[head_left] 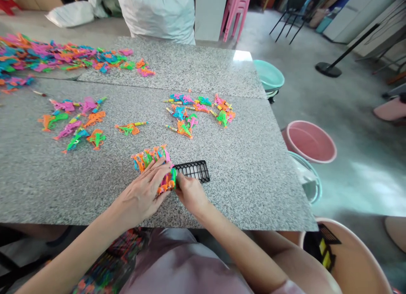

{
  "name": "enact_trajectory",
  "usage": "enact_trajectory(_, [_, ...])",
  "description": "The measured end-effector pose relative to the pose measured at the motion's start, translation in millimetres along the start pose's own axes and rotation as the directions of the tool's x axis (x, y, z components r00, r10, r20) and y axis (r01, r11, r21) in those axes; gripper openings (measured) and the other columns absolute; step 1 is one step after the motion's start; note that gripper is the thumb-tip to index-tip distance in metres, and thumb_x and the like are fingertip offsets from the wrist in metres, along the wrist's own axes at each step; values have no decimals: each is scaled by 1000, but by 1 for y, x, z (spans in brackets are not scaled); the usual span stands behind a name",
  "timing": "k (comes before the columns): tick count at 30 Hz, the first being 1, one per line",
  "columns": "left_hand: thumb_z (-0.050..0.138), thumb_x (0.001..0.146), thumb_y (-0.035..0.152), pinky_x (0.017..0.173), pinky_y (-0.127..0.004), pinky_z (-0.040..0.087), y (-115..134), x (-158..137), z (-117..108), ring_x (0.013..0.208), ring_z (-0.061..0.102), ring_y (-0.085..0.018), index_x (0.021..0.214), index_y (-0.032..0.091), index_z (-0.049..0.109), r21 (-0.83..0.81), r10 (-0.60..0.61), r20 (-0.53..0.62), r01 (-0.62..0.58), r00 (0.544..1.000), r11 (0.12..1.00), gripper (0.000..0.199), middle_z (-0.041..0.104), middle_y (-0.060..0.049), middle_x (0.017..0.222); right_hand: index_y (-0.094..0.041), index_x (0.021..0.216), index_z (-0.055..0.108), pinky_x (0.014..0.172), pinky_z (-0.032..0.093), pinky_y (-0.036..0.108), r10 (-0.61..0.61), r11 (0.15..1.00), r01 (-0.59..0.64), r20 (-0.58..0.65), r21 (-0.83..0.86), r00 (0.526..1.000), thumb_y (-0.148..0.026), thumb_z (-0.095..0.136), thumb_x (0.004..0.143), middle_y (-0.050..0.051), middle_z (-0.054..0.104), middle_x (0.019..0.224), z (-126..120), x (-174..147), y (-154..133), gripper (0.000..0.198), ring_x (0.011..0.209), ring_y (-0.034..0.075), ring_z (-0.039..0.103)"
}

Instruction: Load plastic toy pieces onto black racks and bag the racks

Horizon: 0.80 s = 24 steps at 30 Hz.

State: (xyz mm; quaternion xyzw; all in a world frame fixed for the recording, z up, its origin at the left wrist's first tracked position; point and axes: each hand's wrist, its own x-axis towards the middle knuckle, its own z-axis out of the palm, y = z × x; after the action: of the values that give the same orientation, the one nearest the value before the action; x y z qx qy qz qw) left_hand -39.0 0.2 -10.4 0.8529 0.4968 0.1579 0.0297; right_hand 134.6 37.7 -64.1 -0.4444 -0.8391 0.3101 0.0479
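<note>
My left hand [146, 188] lies with its fingers stretched out over a row of small bright plastic toys [147, 156] in orange, green, blue and pink. They stand side by side on the left part of a black slotted rack [197, 171], whose right part shows bare openings. Close beside it, my right hand [192, 193] is closed at the rack's near side, next to a green toy [174, 176]; whatever its fingers pinch is hidden. Beyond my hands lie a single orange-and-green toy with a thin stick [130, 128] and a loose group of similar toys [187, 112].
More toys lie in a group at left [74, 123], and a long heap [63, 57] runs along the far left. Right of the speckled stone table [247, 171] stand a teal basin [269, 74], a pink basin [311, 142] and an orange tub [358, 251] holding black racks.
</note>
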Motion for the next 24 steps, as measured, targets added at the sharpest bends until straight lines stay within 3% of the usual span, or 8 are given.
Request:
enact_trajectory(5, [54, 97, 28, 116, -48, 43, -3, -3, 5, 142, 44, -30, 146, 18, 45, 24, 52, -24, -52, 998, 998, 51, 54, -14, 145, -14, 112, 60, 66, 40, 27, -30, 1000, 30, 61, 3, 998, -15, 61, 90, 10, 75, 96, -11, 8, 4, 23, 84, 21, 71])
enact_trajectory(8, [54, 98, 32, 113, -46, 46, -4, -5, 8, 139, 49, -30, 144, 21, 49, 40, 73, -60, -71, 996, 997, 48, 56, -12, 145, -16, 98, 66, 68, 44, 24, -131, 990, 113, 241, 83, 962, -17, 73, 81, 6, 75, 92, -40, 37, 21, 19, 85, 18, 70])
enact_trajectory(9, [53, 99, 31, 111, -46, 48, -4, -5, 8, 138, 50, -29, 145, 21, 49, 48, 78, -61, -76, 995, 996, 48, 57, -12, 145, -16, 99, 66, 70, 45, 24, -118, 992, 103, 233, 80, 965, -19, 75, 80, 5, 75, 94, -51, 51, 28, 21, 86, 18, 70])
enact_trajectory(11, [52, 99, 29, 109, -46, 50, -5, -6, 7, 137, 51, -29, 146, 21, 48, 66, 89, -53, -85, 995, 994, 48, 56, -12, 145, -16, 116, 63, 78, 48, 26, -22, 999, 24, 55, -29, 998, -23, 73, 85, 9, 72, 111, -70, 81, 40, 34, 99, 20, 68])
enact_trajectory(14, [52, 98, 25, 107, -43, 52, -6, -6, 2, 135, 53, -28, 145, 22, 50, 95, 117, -60, -111, 991, 989, 47, 58, -10, 145, -13, 138, 51, 92, 48, 36, 16, 954, -78, -213, -290, 977, -21, 58, 95, 18, 60, 135, -73, 109, 46, 44, 121, 25, 57])
enact_trajectory(18, [53, 97, 23, 106, -37, 53, -8, -10, -12, 133, 55, -23, 144, 24, 52, 79, 153, -2, -152, 988, 985, 47, 56, -6, 147, -8, 112, 67, 94, 46, 42, -73, 865, 14, -99, -501, 992, -12, 47, 96, 21, 69, 109, -52, 93, 38, 26, 114, 30, 58])
enact_trajectory(21, [58, 92, 26, 109, -39, 50, -3, -11, -24, 135, 53, -25, 143, 23, 52, 81, 137, 51, -141, 989, 987, 52, 54, -6, 149, -10, 103, 68, 91, 46, 40, -119, 833, 35, -116, -552, 986, -7, 47, 93, 18, 69, 101, -52, 82, 31, 23, 105, 28, 60])
enact_trajectory(24, [62, 88, 32, 107, -43, 50, 6, -9, -28, 136, 51, -29, 137, 19, 57, 130, 102, 77, -111, 992, 985, 51, 56, -8, 147, -15, 113, 64, 86, 46, 35, -401, 729, 322, 4, -605, 916, -9, 42, 98, 13, 67, 114, -62, 109, 29, 27, 104, 23, 60])
